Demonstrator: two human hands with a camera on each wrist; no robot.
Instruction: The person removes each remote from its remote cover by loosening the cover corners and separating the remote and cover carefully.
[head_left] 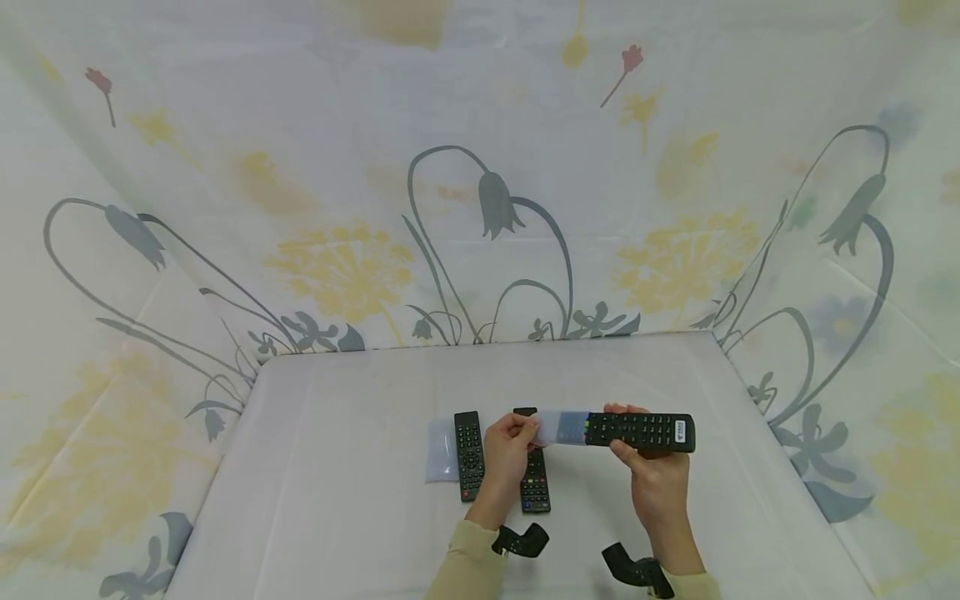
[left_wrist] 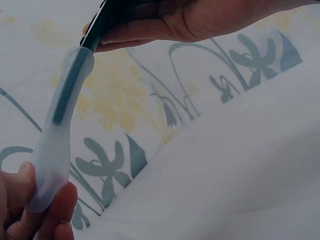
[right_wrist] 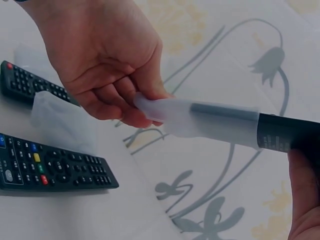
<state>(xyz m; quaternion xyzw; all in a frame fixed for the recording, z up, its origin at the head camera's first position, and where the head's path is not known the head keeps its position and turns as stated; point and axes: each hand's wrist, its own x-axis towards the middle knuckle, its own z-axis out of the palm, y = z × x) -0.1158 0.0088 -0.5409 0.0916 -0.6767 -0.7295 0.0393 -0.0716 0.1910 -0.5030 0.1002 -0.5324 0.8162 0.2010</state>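
My right hand (head_left: 660, 487) holds a black remote control (head_left: 645, 432) above the table, its buttons facing up toward the head camera. The remote's left end sits inside a translucent plastic sleeve (head_left: 558, 427). My left hand (head_left: 508, 450) pinches the sleeve's far, unfilled end between thumb and fingers. In the left wrist view, the sleeve (left_wrist: 55, 145) hangs limp beyond the remote's tip, which shows through the plastic. The right wrist view shows the sleeve's mouth partway along the remote (right_wrist: 280, 131).
Two more black remotes, one on the left (head_left: 468, 458) and one partly under my left hand (head_left: 536, 487), lie on the white table (head_left: 345, 467). One plastic sleeve (head_left: 441, 450) lies left of them, another sleeve (right_wrist: 60, 122) between them. Flower-printed cloth (head_left: 480, 100) surrounds the table's back and sides.
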